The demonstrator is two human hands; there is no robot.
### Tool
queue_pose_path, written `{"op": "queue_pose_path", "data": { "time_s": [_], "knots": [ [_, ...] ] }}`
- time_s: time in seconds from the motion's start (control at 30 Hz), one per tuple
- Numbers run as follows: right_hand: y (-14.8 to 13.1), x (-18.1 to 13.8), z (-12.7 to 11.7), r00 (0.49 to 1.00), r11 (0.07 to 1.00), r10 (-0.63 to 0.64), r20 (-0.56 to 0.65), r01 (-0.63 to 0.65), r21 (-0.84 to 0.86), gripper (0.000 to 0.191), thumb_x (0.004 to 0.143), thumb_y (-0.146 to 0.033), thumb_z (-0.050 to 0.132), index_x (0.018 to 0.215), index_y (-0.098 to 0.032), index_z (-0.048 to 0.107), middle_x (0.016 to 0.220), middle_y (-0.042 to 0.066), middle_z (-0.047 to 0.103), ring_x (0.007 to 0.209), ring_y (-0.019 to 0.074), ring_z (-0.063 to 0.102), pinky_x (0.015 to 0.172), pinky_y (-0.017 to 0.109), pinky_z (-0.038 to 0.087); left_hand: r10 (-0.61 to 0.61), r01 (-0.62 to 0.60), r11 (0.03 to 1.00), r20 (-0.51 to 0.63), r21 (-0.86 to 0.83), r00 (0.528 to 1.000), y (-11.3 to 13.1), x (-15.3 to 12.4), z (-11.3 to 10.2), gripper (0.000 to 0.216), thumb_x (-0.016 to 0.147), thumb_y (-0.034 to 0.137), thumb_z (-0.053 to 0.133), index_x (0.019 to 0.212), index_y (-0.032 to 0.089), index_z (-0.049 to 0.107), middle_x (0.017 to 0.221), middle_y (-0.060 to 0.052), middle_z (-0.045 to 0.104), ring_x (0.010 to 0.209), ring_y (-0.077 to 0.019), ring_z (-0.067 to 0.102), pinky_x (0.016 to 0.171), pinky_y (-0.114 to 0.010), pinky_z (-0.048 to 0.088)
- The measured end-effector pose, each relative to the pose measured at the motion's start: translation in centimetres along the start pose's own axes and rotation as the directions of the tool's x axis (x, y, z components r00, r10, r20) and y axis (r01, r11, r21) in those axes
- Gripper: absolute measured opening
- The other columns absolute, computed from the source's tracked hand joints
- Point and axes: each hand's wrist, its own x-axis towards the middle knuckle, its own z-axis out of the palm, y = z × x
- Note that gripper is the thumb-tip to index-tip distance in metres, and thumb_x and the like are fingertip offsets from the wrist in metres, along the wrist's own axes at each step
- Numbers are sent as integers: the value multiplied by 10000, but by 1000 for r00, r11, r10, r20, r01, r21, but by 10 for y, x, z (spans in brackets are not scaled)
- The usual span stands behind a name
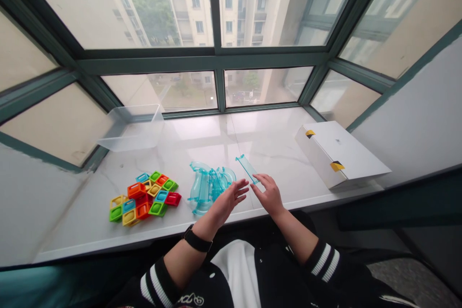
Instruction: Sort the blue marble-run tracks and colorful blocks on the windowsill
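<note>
Over the front of the white sill, my left hand (pixel 231 198) is held with its fingers stretched out, right beside a group of clear turquoise plastic pieces (pixel 202 187). Some of those pieces are curved, and the hand hides part of them. My right hand (pixel 267 195) has its fingers apart at the near end of a flat, narrow turquoise strip (pixel 247 167). The fingertips are close to that strip; whether they touch it I cannot tell. Left of the turquoise pieces lies a pile of small red, green, yellow and blue plastic blocks (pixel 143 200).
A clear plastic bin (pixel 133 137) stands at the back left of the marble-patterned sill (pixel 281 144). On the right is a white box (pixel 341 149) with yellow and black tabs. Green-framed windows (pixel 202 65) close off the back and sides. The sill's front edge runs close to my body.
</note>
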Motion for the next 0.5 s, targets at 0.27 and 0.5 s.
{"op": "queue_pose_path", "data": {
  "time_s": [0.27,0.5],
  "knots": [
    [60,16,25,987,978,157,24,-152,-141,336,1006,-448,625,1228,-248,779,1189,97,765,1125,295,673,1007,455,532,226,-197,965,-173,173,959,12,-14,-31,580,925,660,674,1259,193,752,1384,-171,707,1387,-352,593,1226,-519,388],
    [78,33,55,966,918,249,76,-210,-338,300,1010,-381,646,1257,-257,763,1219,98,752,1120,278,645,984,402,469,328,-257,942,-436,214,838,27,-65,-92,563,851,623,763,1177,164,754,1250,-177,755,1231,-343,685,1124,-527,497]
  ]
}}
